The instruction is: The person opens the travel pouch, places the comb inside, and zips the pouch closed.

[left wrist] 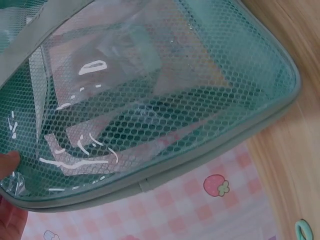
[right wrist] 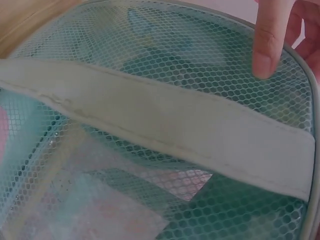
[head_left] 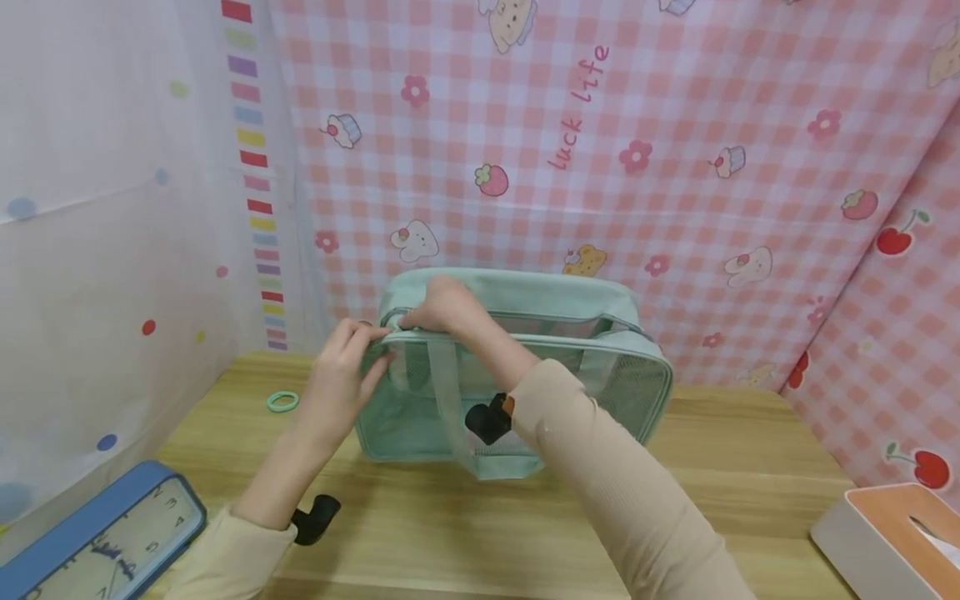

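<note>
A mint-green mesh bag [head_left: 408,433] stands upright on the wooden table [head_left: 720,467], its top partly unzipped and a pale strap [head_left: 447,392] hanging down the front. My left hand [head_left: 337,383] pinches the bag's upper left corner, thumb on the front mesh and fingers behind the top edge. Beside it, my right hand [head_left: 446,307] reaches across with curled fingers on the zipper at that same corner; the zipper pull is hidden under them. Through the mesh [left wrist: 150,120] in the left wrist view, shiny clear surfaces show.
Left of the bag lies a small green ring [head_left: 282,402]. A blue-framed clock [head_left: 105,533] is at the front left, and a tissue box [head_left: 885,533] with an orange top stands at the front right. Behind the bag hangs a pink checked cloth [head_left: 525,217]; a white curtain [head_left: 112,250] closes the left side.
</note>
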A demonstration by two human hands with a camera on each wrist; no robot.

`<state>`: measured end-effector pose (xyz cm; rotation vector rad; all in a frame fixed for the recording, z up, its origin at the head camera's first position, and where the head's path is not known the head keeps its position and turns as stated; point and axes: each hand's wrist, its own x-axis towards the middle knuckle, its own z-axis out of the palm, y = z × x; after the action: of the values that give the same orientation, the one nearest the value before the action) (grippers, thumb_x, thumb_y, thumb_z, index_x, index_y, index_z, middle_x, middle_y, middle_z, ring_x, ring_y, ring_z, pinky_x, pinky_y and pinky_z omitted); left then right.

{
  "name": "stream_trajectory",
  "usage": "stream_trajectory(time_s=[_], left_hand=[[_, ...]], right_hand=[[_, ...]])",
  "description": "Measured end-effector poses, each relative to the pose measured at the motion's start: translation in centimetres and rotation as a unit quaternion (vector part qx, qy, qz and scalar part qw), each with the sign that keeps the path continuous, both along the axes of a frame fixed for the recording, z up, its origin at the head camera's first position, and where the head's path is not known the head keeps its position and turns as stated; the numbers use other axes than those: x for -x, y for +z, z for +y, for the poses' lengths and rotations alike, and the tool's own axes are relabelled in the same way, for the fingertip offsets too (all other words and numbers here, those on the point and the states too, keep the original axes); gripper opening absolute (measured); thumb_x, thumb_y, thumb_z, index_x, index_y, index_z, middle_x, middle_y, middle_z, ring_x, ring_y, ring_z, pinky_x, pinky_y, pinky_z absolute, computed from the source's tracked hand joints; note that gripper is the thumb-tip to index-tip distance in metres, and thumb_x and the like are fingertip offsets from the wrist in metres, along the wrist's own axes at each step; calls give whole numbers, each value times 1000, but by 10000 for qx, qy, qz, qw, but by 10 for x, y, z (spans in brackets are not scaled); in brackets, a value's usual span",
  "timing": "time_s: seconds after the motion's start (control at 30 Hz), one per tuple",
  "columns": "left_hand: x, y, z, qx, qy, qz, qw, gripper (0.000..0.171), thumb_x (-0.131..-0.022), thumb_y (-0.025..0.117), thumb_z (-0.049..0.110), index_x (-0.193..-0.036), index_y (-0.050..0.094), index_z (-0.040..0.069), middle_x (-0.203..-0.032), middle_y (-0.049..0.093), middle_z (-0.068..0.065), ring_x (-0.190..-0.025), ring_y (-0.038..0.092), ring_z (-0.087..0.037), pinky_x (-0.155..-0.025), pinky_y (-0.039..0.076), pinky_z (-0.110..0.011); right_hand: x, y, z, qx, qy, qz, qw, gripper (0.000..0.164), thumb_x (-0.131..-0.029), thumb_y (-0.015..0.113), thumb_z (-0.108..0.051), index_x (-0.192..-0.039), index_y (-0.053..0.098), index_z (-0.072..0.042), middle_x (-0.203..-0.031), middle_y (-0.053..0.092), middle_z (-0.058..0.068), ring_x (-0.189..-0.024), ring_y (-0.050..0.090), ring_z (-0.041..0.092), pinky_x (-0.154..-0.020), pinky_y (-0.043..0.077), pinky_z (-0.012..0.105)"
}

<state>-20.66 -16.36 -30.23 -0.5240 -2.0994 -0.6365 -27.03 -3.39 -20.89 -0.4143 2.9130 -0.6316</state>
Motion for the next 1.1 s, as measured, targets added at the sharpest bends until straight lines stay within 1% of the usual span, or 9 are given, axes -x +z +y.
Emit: stream_trajectory(time_s=[0.07,0.17,0.27,0.43,0.6,0.73,0.83,0.97,1.1], left_hand=[[1,-1,2,-59,28,-5,10000,28,-74,71,-4,-99,61,-5,-90,53,-16,-86,56,-29,-74,53,-38],[0,-3,3,-116,91,-7,9999,28,-74,71,-4,-100,60,-5,-91,52,-17,-86,56,-30,-74,53,-39],[0,-4,4,-119,142,15,9998,28,-75,71,-4,-101,60,-4,-91,52,-17,-85,56,-29,-73,52,-38],[-1,-4,6,-86,164,85,9998,29,-74,70,-5,-101,60,-4,-90,51,-16,-83,55,-28,-72,52,-37],[-2,-5,6,-132,170,100,9997,29,-74,71,-4,-101,60,-4,-89,51,-15,-81,54,-27,-71,51,-36],[-2,-6,6,-226,193,81,9995,29,-74,71,-3,-101,60,-4,-88,51,-15,-82,54,-27,-71,51,-37],[-1,-6,6,-266,192,70,9994,30,-74,71,-3,-102,60,-4,-89,51,-15,-83,54,-28,-72,51,-38],[-1,-6,7,-277,174,49,9995,30,-74,71,-4,-102,60,-4,-89,51,-15,-84,54,-28,-72,51,-38],[-1,-6,7,-298,191,7,9994,31,-74,71,-4,-103,60,-4,-89,51,-15,-83,54,-28,-71,51,-37]], right_hand=[[2,0,1,36,-53,-205,9998,46,-85,61,-36,-115,52,-2,-103,55,7,-84,50,18,-71,45,28],[4,-1,2,103,-41,-435,9990,62,-86,59,-37,-133,39,-2,-128,48,10,-98,49,20,-84,46,31],[4,-3,2,-51,54,-396,9992,57,-86,57,-38,-129,44,-2,-126,50,11,-94,49,20,-79,45,30],[3,-4,1,-633,146,121,9978,43,-87,56,-39,-113,56,-4,-108,58,8,-81,50,17,-67,43,27],[5,-4,1,-696,297,34,9971,47,-90,54,-36,-123,50,-3,-118,56,10,-92,53,20,-78,46,30],[12,-4,5,-306,184,-314,9989,57,-88,58,-29,-135,39,-2,-131,49,11,-109,51,23,-91,46,31],[16,-3,9,183,-113,-596,9980,53,-85,64,-26,-129,46,-3,-119,57,8,-101,55,20,-85,48,29],[18,-2,14,825,-375,-833,9924,25,-86,63,-21,-105,62,-3,-80,62,1,-67,55,11,-64,47,21],[15,1,16,1654,-543,-874,9808,17,-88,61,-13,-97,66,0,-70,62,2,-53,55,7,-67,53,20]])
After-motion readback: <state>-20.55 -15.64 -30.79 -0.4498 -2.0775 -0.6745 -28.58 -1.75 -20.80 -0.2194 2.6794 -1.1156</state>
